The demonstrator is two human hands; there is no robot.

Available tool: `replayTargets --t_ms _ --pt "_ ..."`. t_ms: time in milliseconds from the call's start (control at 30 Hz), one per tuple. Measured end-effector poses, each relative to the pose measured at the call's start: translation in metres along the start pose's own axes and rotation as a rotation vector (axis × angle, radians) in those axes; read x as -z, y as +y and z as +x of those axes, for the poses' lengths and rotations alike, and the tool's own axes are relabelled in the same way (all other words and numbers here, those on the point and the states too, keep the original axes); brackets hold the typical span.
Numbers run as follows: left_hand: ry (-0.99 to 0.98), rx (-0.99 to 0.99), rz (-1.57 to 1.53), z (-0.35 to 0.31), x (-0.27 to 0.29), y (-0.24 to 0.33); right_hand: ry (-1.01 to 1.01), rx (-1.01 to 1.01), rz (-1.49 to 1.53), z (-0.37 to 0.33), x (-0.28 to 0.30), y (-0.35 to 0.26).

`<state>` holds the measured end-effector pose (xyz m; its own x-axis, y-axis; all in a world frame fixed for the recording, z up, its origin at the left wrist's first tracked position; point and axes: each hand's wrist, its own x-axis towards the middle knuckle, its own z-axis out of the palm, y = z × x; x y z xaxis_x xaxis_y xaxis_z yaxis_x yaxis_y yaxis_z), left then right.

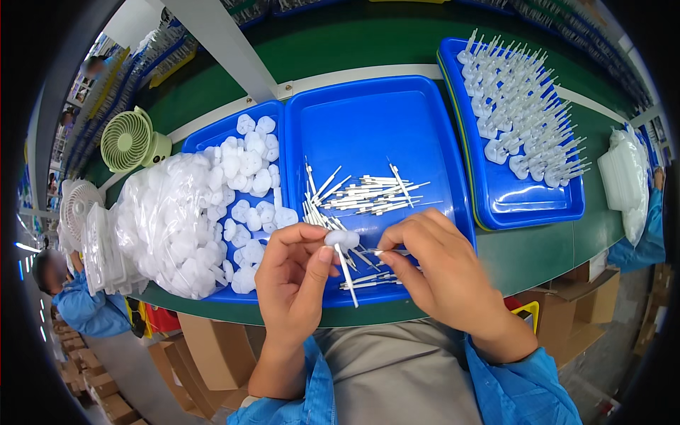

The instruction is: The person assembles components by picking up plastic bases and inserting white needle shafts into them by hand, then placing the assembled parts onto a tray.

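Observation:
My left hand (289,283) pinches a white plastic piece with a rounded, lobed head (341,239) and a thin stem pointing down toward me. Close beside it, my right hand (453,276) has thumb and forefinger closed on a slim white rod (380,252), partly hidden by the fingers. Both hands are above the near edge of a blue tray (368,117). Loose white rods (368,195) with thin tips lie in a heap in that tray, just beyond my hands. White lobed caps (249,161) fill another blue tray to the left.
A clear bag of white caps (166,219) covers part of the left tray. At the right, stacked trays (531,211) hold rows of upright white stemmed pieces (520,113). A green fan (127,142) stands far left. Cardboard boxes (219,350) sit below the table; a person (92,304) is at left.

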<state>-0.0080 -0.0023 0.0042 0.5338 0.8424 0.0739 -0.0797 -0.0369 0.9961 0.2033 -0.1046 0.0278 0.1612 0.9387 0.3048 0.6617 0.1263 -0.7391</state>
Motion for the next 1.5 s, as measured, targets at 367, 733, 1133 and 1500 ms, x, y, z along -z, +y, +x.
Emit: replayTargets --t_ms 367,733,1133,1500 --pt "-0.037 0.071 -0.106 -0.001 -0.007 0.006 0.068 -0.019 0.078 -0.004 -0.015 -0.001" --pt "-0.065 0.005 -0.058 -0.001 -0.004 0.001 0.038 -0.277 0.226 -0.007 -0.01 -0.011" --pt "-0.118 0.03 -0.104 0.0 -0.002 0.002 0.026 -0.144 0.241 -0.008 -0.02 -0.006" --pt "-0.081 -0.006 -0.044 -0.002 -0.001 -0.007 0.087 0.02 -0.047 -0.011 -0.027 -0.007"
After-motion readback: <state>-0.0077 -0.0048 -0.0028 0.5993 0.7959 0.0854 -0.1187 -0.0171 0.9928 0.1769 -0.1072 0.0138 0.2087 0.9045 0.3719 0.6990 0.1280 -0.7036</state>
